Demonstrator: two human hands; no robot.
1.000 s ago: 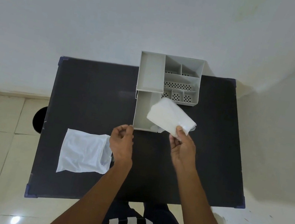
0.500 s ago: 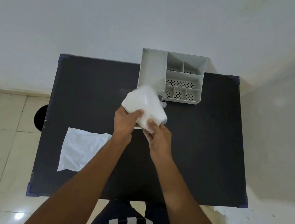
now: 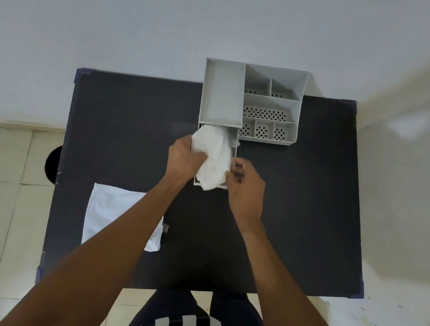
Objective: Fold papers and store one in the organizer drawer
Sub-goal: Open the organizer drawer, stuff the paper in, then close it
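Observation:
A grey desk organizer stands at the table's far edge, its drawer pulled out toward me. A folded white paper lies in and over the open drawer, its near end hanging past the drawer front. My left hand grips the paper's left side. On the other side, my right hand sits at the paper's right edge with fingers curled; whether it pinches the paper I cannot tell. A second white paper lies flat on the table's near left, partly hidden by my left forearm.
The black table has blue corner caps and stands against a white wall. A dark round object sits on the tiled floor by the table's left edge. The organizer's right compartments are perforated.
The paper went from my right hand alone, to both hands, and down into the open drawer. My left hand now holds it there and my right hand has shifted to the paper's right edge.

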